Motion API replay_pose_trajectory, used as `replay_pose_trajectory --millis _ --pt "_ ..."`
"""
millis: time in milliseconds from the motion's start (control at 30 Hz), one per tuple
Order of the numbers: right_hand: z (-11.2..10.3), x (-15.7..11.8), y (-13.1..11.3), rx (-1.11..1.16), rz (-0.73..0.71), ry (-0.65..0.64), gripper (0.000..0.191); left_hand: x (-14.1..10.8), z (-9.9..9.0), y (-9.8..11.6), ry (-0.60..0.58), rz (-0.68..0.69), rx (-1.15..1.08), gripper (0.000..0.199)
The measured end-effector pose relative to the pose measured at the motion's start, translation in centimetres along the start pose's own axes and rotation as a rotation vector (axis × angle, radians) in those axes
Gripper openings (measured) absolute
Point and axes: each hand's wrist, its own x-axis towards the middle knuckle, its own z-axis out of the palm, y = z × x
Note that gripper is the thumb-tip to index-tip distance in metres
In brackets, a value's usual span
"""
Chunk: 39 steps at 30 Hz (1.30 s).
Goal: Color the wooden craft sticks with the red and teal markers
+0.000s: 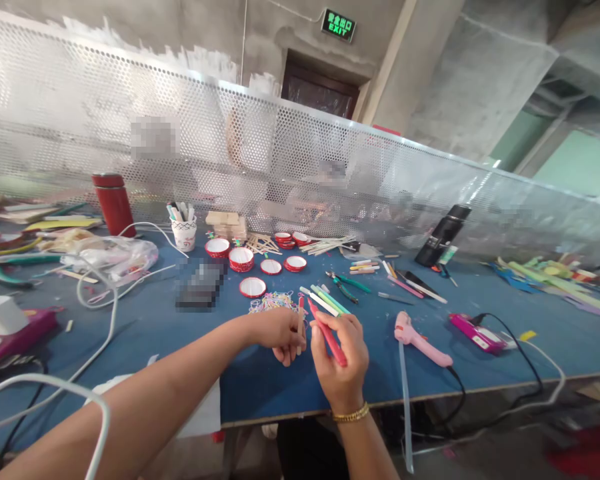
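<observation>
Pinched upright in my left hand (283, 333) is a wooden craft stick (300, 327) with a red tip. My right hand (344, 353) grips a red marker pen (333, 341), its point turned toward the top of the stick; whether they touch I cannot tell. Just beyond my left hand lies a heap of colourful rubber bands (275, 301). White and green markers (325, 303) lie right behind my right hand. Small red and white round dishes (253, 287) stand further back, some of them stacked.
A pink hot glue gun (423, 341) with a long glue stick lies on the right, near a magenta power strip (480, 333). Pliers (341, 288), a phone (200, 285), a paper cup of pens (183, 233), a red thermos (114, 205) and a black bottle (443, 237) stand or lie further back. White cables cross the left side.
</observation>
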Motion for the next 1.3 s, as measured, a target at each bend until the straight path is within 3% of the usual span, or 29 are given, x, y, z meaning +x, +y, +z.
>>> replay_pose_trajectory --millis 267,567,900,1100,1300 --pt "0.2 -0.7 0.4 0.000 0.121 0.047 0.006 0.2 -0.4 -0.1 -0.018 -0.009 0.002 0.019" --pt "0.4 -0.6 0.6 -0.019 0.127 0.072 0.007 0.2 -0.5 -0.5 -0.030 0.011 -0.017 0.017" --pt "0.3 -0.4 -0.3 -0.048 -0.015 0.032 0.010 0.1 -0.1 -0.7 -0.014 0.009 -0.038 0.023" --pt "0.5 -0.7 -0.1 -0.041 0.046 0.056 0.009 0.3 -0.4 -0.6 -0.051 0.003 -0.051 0.018" --pt "0.2 -0.5 0.2 -0.038 0.088 0.090 0.005 0.4 -0.8 -0.5 -0.063 0.025 -0.040 0.031"
